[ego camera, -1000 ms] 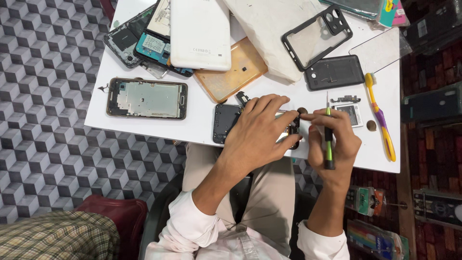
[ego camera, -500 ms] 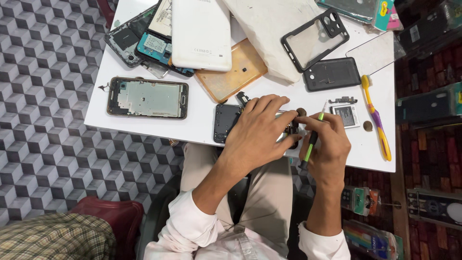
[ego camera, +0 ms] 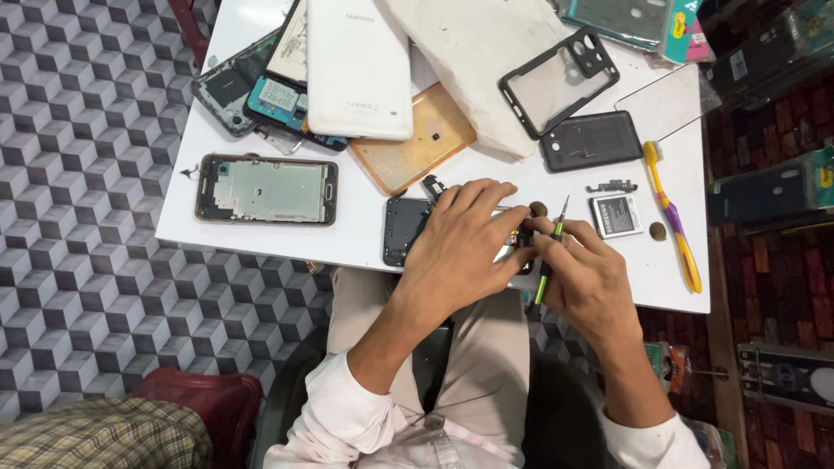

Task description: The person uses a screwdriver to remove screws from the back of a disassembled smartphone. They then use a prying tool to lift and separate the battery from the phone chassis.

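White table showing as landmark. Black phone body lying at its near edge under left hand; right hand gripping green-and-black screwdriver. Yellow-and-purple toothbrush lying toward table's right edge. White tablet back sitting at far side, orange-tan cover showing beside it. Silver-grey phone frame resting at table's left. Grey, black and white cube-patterned floor spreading left of table.

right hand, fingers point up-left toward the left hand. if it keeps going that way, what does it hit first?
Probably the opened phone under the left hand; the right hand, holding the green screwdriver, is already at that phone's edge, nearly touching the left fingertips. Depth unclear.
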